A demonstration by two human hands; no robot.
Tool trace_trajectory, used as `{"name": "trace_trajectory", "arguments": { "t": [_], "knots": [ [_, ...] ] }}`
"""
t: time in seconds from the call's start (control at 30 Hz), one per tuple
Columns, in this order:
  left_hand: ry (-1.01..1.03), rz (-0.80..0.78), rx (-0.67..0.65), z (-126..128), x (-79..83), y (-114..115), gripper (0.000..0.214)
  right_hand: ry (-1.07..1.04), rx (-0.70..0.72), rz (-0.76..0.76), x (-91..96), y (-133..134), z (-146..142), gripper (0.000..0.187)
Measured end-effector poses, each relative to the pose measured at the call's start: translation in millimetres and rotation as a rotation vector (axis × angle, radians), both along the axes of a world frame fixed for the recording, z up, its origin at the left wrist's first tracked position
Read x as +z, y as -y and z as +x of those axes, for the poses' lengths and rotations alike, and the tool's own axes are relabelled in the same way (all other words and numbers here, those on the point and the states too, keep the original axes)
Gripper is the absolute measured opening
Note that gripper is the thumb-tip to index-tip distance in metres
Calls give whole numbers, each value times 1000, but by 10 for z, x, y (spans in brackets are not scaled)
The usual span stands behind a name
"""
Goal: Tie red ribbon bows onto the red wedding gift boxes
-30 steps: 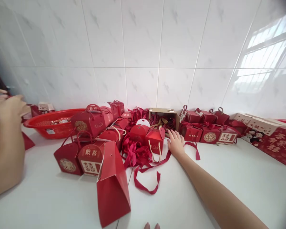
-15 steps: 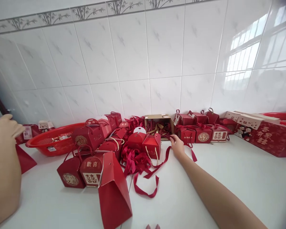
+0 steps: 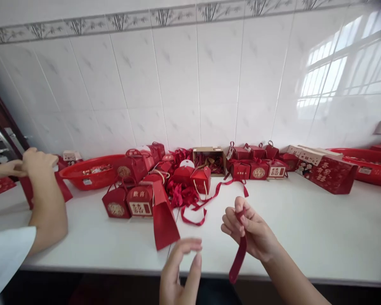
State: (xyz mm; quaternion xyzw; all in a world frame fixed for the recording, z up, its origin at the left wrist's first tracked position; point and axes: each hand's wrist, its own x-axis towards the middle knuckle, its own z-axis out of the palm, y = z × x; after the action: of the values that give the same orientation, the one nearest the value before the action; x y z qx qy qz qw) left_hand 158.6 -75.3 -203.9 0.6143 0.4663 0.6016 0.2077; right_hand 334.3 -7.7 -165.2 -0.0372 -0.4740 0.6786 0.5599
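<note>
Ribbon (image 3: 239, 258), one dark-red strip, in the right grip (image 3: 252, 227).

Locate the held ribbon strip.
In the head view, right of centre, the ribbon strip hangs from the right hand, with the left hand to its left.

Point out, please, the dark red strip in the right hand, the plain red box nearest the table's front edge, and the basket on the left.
Strip (image 3: 240, 257), head view: its hanging lower part.
Red box (image 3: 165, 224), head view: front panel.
Basket (image 3: 101, 181), head view: outer wall.
</note>
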Motion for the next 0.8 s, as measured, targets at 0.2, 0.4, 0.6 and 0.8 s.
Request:
{"name": "trace_trajectory", "arguments": {
  "t": [0.2,0.4,0.6,0.8],
  "knots": [
    [-118,110,-279,73,492,307,11,39,22,-33,-184,647,-141,17],
    [-125,125,-307,91,476,495,8,101,71,-92,-238,890,-199,19],
    [-21,-131,-405,38,470,588,27,32,259,-170,-313,1032,-268,21],
    [107,-291,-438,-17,393,505,26,-16,240,-218,-427,1108,-280,15]
  ]
}}
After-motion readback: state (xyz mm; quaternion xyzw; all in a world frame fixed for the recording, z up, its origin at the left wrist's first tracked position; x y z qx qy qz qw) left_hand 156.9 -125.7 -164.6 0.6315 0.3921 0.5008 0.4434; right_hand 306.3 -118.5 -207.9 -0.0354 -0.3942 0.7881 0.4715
